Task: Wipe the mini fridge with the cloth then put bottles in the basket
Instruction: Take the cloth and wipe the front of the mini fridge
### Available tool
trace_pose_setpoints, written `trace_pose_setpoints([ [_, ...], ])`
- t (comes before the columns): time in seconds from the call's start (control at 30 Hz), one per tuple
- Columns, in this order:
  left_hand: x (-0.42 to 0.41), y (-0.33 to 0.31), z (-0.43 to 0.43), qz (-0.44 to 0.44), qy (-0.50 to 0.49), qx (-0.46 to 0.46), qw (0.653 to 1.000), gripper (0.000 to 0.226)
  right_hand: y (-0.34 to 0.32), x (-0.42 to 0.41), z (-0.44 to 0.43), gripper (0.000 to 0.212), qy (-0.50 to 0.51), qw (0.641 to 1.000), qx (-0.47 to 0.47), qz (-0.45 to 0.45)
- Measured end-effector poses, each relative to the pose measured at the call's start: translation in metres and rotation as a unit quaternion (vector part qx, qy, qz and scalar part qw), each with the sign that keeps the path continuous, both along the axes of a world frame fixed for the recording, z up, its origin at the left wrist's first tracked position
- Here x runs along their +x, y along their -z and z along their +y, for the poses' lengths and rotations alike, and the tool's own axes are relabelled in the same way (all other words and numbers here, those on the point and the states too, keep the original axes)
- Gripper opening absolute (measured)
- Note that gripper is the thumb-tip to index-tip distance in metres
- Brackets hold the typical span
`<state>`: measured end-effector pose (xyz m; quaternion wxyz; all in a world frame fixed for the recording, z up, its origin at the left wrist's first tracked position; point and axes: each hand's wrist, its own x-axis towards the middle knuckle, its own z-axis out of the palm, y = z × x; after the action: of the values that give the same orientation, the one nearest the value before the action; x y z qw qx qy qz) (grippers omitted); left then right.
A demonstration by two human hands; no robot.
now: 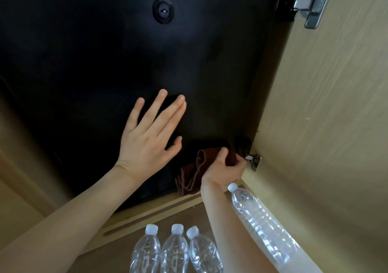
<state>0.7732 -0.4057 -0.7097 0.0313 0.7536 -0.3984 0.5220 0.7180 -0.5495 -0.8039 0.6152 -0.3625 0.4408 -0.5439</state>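
Note:
The black mini fridge (84, 62) fills the upper left of the view, its door shut, with a round lock near the top. My left hand (149, 134) lies flat against the door, fingers spread. My right hand (224, 167) grips a dark brown cloth (193, 176) pressed at the fridge's lower right corner, close to a cabinet hinge. Three clear plastic bottles (174, 251) with white caps stand in a row on the floor in front. A fourth clear bottle (258, 216) stands beside my right forearm. No basket is in view.
The open wooden cabinet door (327, 125) stands at the right with metal hinges (312, 1) at top and bottom. A wooden cabinet base with slots (147, 216) runs under the fridge. A wooden side panel borders the left.

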Motion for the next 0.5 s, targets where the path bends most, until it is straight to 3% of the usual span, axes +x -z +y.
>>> trace_pose_setpoints([
  [0.23,0.005,0.004,-0.002,-0.012,0.003,-0.014,1.000,0.069,-0.041,0.002,-0.003,0.020,-0.012,0.974,-0.222,-0.044],
  [0.3,0.006,0.004,-0.003,-0.014,0.007,-0.017,1.000,0.069,-0.027,0.002,-0.003,0.023,-0.011,0.978,-0.209,-0.022],
  [0.43,0.006,0.004,-0.003,-0.011,0.010,-0.023,1.000,0.069,-0.007,-0.001,-0.006,0.016,0.005,0.999,-0.042,-0.002],
  [0.5,0.005,0.003,-0.003,-0.008,0.013,-0.025,1.000,0.068,-0.018,0.001,-0.010,0.017,-0.002,0.999,-0.049,-0.005],
])
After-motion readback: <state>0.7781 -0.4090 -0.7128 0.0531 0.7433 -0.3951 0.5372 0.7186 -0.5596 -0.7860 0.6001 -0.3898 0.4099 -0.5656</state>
